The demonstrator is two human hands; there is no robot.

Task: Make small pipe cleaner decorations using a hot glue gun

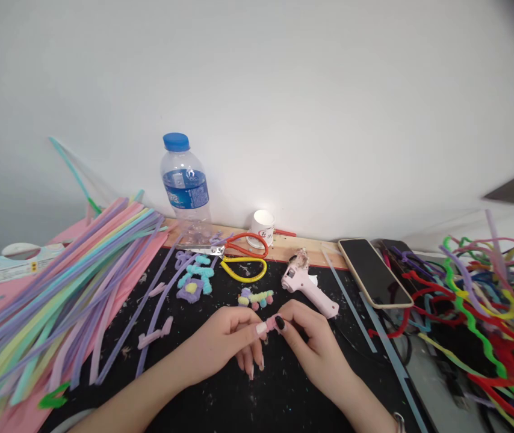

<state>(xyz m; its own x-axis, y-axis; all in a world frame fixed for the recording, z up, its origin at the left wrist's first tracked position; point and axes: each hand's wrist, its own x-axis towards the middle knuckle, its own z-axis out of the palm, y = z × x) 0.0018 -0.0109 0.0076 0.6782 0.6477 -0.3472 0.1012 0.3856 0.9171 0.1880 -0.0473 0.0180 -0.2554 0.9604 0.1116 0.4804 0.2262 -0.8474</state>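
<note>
Between both hands is a small pink piece of pipe cleaner (271,324), mostly covered by the fingertips. My left hand (234,340) pinches its left end between thumb and index finger, the other fingers curled below. On its right end, my right hand (309,340) pinches with thumb and index finger. Just beyond the fingers lies a small multicoloured pipe-cleaner figure (256,297). Farther left are a turquoise pipe-cleaner shape (200,273) and a purple flower with a yellow centre (190,290). A pale pink glue gun (306,285) rests on its side beyond my right hand.
Pastel pipe cleaners (80,294) are heaped at left; a bright tangle of them (487,325) fills the right. At the back stand a water bottle (187,192) and a white paper cup (263,227), beside scissors (239,252). A phone (374,273) and glue sticks (351,304) lie right.
</note>
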